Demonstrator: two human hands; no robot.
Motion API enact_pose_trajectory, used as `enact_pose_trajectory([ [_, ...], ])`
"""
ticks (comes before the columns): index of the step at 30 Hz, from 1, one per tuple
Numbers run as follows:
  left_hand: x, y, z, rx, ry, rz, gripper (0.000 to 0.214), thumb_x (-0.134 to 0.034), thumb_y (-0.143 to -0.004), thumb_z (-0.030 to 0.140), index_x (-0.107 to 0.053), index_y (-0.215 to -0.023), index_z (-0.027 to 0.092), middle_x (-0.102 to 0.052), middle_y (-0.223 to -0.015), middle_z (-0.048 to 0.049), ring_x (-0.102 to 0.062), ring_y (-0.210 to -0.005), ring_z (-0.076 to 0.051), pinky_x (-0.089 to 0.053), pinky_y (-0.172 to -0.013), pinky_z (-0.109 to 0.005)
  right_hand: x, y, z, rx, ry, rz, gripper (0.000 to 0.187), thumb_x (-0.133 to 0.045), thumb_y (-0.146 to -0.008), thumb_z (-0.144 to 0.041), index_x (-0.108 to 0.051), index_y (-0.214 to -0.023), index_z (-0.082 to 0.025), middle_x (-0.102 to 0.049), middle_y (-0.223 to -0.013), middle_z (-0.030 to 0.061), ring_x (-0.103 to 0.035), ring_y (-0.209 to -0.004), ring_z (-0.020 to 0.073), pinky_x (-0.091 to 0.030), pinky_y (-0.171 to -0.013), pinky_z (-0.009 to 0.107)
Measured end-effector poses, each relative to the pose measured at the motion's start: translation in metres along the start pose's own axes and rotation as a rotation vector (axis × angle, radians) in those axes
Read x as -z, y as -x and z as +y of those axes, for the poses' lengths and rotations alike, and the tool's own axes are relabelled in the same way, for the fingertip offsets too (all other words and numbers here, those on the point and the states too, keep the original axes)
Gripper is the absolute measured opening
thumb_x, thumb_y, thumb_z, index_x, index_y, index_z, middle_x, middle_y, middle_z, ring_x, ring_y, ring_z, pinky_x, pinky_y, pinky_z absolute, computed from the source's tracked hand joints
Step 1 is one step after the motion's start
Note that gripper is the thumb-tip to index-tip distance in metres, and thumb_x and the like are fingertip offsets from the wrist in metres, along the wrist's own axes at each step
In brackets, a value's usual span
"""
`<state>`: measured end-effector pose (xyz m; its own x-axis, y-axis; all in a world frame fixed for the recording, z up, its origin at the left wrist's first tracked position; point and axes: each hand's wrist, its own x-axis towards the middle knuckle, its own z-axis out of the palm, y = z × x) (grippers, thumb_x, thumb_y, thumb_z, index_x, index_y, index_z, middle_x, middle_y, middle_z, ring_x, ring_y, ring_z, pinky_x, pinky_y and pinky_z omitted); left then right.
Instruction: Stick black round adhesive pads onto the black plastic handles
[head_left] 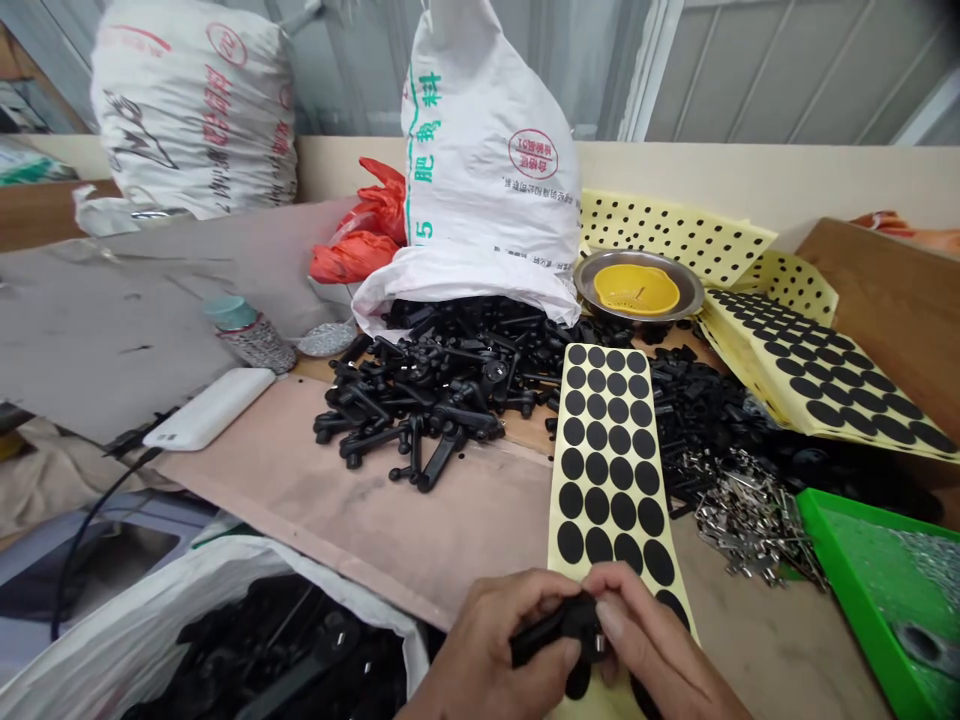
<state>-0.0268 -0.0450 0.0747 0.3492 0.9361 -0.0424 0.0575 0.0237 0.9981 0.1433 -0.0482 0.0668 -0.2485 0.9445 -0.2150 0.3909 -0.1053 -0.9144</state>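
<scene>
Low in the view, my left hand (499, 650) grips a black plastic handle-like part (540, 632), its fingers wrapped along the part's length. My right hand (649, 640) closes on the same part's round end, where a small shiny metal piece shows. Whether the right fingertips also hold something small is hidden. Beneath both hands lies a pale yellow sheet of round black stickers (598, 467). Beyond them a heap of similar black parts (442, 390) spills from a white woven sack (491, 150).
Small metal pieces (754, 515) lie right, beside a green tray (832, 570). Behind are a steel bowl with a yellow basket (636, 288) and more sticker sheets (847, 375). Left are a white power bank (210, 408), a jar (251, 335) and an open sack of black parts (277, 650).
</scene>
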Motion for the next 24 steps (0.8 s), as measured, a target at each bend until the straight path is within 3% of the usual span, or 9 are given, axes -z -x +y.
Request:
enact_pose_trajectory([
  [6, 0.017, -0.002, -0.006, 0.178, 0.302, -0.141, 0.018, -0.062, -0.079, 0.024, -0.065, -0.094, 0.015, -0.073, -0.081, -0.0078, -0.068, -0.076, -0.023, -0.051, -0.064, -0.027, -0.001, -0.012, 0.014, -0.080, -0.347, -0.218, 0.046, -0.046, -0.079, -0.061, -0.060, -0.101, -0.023, -0.061, -0.066, -0.0010, -0.060, -0.064, 0.0182, -0.044, -0.067, 0.030],
  [9, 0.023, -0.003, -0.007, 0.172, 0.306, -0.154, 0.021, -0.063, -0.079, 0.027, -0.068, -0.094, 0.014, -0.073, -0.081, -0.0080, -0.068, -0.077, -0.022, -0.050, -0.070, -0.029, -0.002, -0.016, 0.021, -0.143, -0.468, -0.276, 0.045, -0.048, -0.079, -0.059, -0.058, -0.102, -0.021, -0.063, -0.068, 0.0005, -0.060, -0.063, 0.0175, -0.044, -0.070, 0.032],
  [12, 0.023, -0.005, -0.006, 0.148, 0.278, -0.159, 0.022, -0.059, -0.082, 0.028, -0.069, -0.094, 0.013, -0.072, -0.081, -0.0078, -0.067, -0.078, -0.023, -0.050, -0.074, -0.031, -0.003, -0.014, 0.021, -0.102, -0.481, -0.275, 0.045, -0.052, -0.078, -0.058, -0.056, -0.105, -0.022, -0.062, -0.071, 0.0002, -0.060, -0.065, 0.0171, -0.044, -0.068, 0.031],
  [18, 0.022, -0.010, -0.007, 0.086, 0.084, -0.125, 0.018, -0.058, -0.081, 0.020, -0.073, -0.090, 0.015, -0.073, -0.083, -0.0052, -0.066, -0.076, -0.020, -0.048, -0.067, -0.023, -0.006, -0.010, 0.018, 0.046, -0.134, -0.161, 0.036, -0.041, -0.084, -0.055, -0.057, -0.103, -0.029, -0.062, -0.073, -0.0004, -0.057, -0.066, 0.0183, -0.043, -0.062, 0.029],
  [21, 0.023, -0.012, -0.005, 0.023, -0.070, -0.103, 0.017, -0.058, -0.082, 0.020, -0.073, -0.090, 0.017, -0.072, -0.080, -0.0036, -0.064, -0.073, -0.018, -0.046, -0.067, -0.022, -0.007, -0.014, 0.024, -0.002, -0.188, -0.166, 0.041, -0.042, -0.084, -0.057, -0.056, -0.107, -0.026, -0.060, -0.070, -0.0005, -0.056, -0.065, 0.0180, -0.042, -0.061, 0.029],
  [24, 0.023, -0.012, -0.008, -0.063, -0.337, 0.065, 0.016, -0.066, -0.076, 0.026, -0.071, -0.089, 0.018, -0.066, -0.075, -0.0027, -0.061, -0.071, -0.018, -0.046, -0.068, -0.023, -0.010, -0.019, 0.033, -0.068, -0.405, -0.161, 0.047, -0.050, -0.080, -0.059, -0.053, -0.108, -0.022, -0.060, -0.067, -0.0009, -0.056, -0.059, 0.0158, -0.041, -0.060, 0.029],
])
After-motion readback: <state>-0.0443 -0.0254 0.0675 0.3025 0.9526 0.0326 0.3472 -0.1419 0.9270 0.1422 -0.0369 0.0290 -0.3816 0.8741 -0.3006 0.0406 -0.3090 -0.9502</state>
